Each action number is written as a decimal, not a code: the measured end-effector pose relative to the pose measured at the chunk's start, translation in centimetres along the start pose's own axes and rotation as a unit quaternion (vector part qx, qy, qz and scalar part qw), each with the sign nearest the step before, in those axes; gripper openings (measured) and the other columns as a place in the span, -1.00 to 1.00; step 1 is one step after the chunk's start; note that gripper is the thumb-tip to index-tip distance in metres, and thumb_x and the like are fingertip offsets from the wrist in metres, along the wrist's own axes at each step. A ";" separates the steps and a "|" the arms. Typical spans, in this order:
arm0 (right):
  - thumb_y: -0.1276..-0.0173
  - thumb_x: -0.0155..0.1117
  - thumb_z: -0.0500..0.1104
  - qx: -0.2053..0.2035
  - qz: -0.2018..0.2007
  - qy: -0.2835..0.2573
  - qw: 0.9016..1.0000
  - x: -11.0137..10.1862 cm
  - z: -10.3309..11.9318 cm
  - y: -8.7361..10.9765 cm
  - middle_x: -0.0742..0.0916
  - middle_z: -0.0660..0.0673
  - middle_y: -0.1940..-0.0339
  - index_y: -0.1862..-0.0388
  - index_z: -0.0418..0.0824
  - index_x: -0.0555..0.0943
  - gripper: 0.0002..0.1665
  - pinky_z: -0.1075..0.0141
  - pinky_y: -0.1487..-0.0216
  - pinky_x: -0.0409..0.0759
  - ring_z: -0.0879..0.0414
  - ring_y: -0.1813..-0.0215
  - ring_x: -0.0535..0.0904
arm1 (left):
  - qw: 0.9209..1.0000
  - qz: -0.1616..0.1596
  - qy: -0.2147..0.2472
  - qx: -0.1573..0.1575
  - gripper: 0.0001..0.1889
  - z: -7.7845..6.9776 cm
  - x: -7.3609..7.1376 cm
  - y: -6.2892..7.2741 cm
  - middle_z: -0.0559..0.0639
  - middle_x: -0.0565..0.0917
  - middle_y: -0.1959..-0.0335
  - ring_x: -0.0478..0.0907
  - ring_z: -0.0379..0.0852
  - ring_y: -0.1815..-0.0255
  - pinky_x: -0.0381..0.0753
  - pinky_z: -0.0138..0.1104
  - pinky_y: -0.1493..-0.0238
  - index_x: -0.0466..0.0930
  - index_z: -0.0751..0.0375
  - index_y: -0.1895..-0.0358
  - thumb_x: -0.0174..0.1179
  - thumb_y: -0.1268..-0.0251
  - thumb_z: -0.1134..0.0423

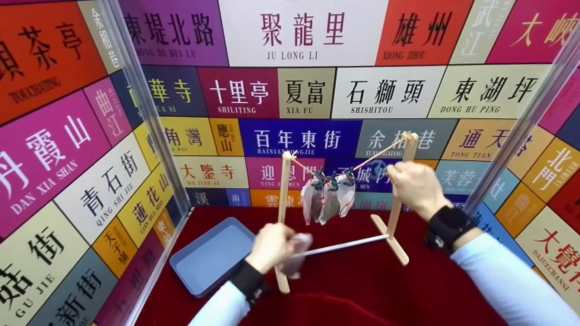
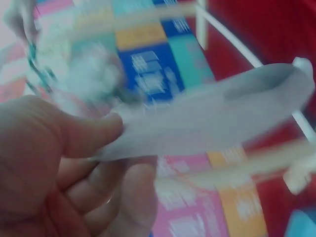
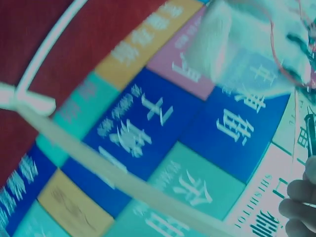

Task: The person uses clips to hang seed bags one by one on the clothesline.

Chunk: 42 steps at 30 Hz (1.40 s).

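Note:
My left hand (image 1: pixel 272 244) pinches a small, limp whitish cloth piece (image 2: pixel 212 113) between thumb and fingers, in front of the left post of a wooden rack (image 1: pixel 283 194). Up by the right post, my right hand (image 1: pixel 417 185) grips a green clip (image 1: pixel 379 168) near the string (image 1: pixel 376 155). That clip also shows under the right fingers (image 3: pixel 296 207) at the edge of the right wrist view. Several white cloth pieces with red marks (image 1: pixel 328 201) hang from the sagging string between the posts, held by green clips (image 1: pixel 346 176).
A blue-grey tray (image 1: pixel 213 258) lies left of the rack on the dark red cloth (image 1: pixel 344 290). A white bar (image 1: pixel 340 246) joins the rack's feet low down. Panels with coloured street-name signs (image 1: pixel 299 93) stand behind and at both sides.

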State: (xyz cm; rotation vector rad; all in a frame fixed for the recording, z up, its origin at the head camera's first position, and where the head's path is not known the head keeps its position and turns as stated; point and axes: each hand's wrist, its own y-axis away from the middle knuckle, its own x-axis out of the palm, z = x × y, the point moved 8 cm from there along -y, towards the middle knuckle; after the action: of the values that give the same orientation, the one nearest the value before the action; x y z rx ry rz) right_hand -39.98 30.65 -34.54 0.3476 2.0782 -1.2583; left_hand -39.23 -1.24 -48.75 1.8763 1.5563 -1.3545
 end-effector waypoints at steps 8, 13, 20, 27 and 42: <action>-0.43 0.22 -0.43 -0.008 0.037 0.095 0.995 0.8 -0.9 -3.6 0.85 -0.37 0.34 0.23 -0.48 0.77 -0.81 -0.10 0.45 0.77 -0.28 0.32 0.74 | 0.993 -0.035 -0.031 0.110 -0.76 -10.3 1.3 -2.9 -0.19 0.90 0.43 0.76 -0.18 0.47 0.67 -0.37 0.42 0.93 -0.10 0.34 0.41 -0.56 0.01; -0.35 0.23 -0.46 -0.055 0.094 0.071 0.991 1.5 -0.3 -5.3 0.87 -0.30 0.39 0.42 -0.41 0.78 -0.78 -0.06 0.31 0.76 -0.22 0.26 0.64 | 0.995 -0.054 -0.048 0.066 -0.60 -14.2 2.8 -6.8 -0.19 0.90 0.41 0.84 -0.13 0.39 0.73 -0.28 0.41 0.88 -0.18 0.42 0.26 -0.66 -0.14; -0.25 0.26 -0.51 -0.049 0.200 0.013 0.979 1.1 -0.5 -6.3 0.77 -0.32 0.47 0.51 -0.36 0.74 -0.80 -0.15 0.19 0.79 -0.23 0.33 0.64 | 0.992 -0.121 -0.018 -0.027 -0.55 -14.8 2.5 -11.5 -0.12 0.95 0.24 0.93 -0.02 0.20 0.82 -0.18 0.24 0.91 -0.21 0.42 0.24 -0.69 -0.20; -0.22 0.31 -0.53 -0.029 0.240 -0.007 0.970 0.4 -0.9 -6.9 0.75 -0.30 0.48 0.50 -0.31 0.74 -0.79 -0.16 0.24 0.76 -0.19 0.41 0.63 | 0.983 -0.178 -0.032 -0.040 -0.77 -15.1 0.9 -13.5 -0.03 0.95 0.24 0.92 0.09 0.25 0.84 -0.09 0.27 0.93 -0.16 0.36 0.38 -0.53 0.01; -0.23 0.28 -0.52 -0.095 0.213 0.026 0.972 0.7 0.1 -7.1 0.77 -0.25 0.49 0.50 -0.28 0.77 -0.75 -0.05 0.27 0.77 -0.15 0.35 0.62 | 0.981 -0.192 0.005 -0.034 -0.85 -15.1 1.0 -14.6 -0.21 0.96 0.10 0.95 0.00 0.09 0.87 -0.10 0.15 0.96 -0.39 0.04 0.39 -0.59 -0.02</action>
State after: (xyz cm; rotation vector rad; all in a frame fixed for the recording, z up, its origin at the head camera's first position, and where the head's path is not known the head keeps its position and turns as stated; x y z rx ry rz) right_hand -44.23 26.99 -30.20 0.7011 2.0064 -0.7977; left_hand -45.69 15.61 -38.02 1.5986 2.0191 -1.4211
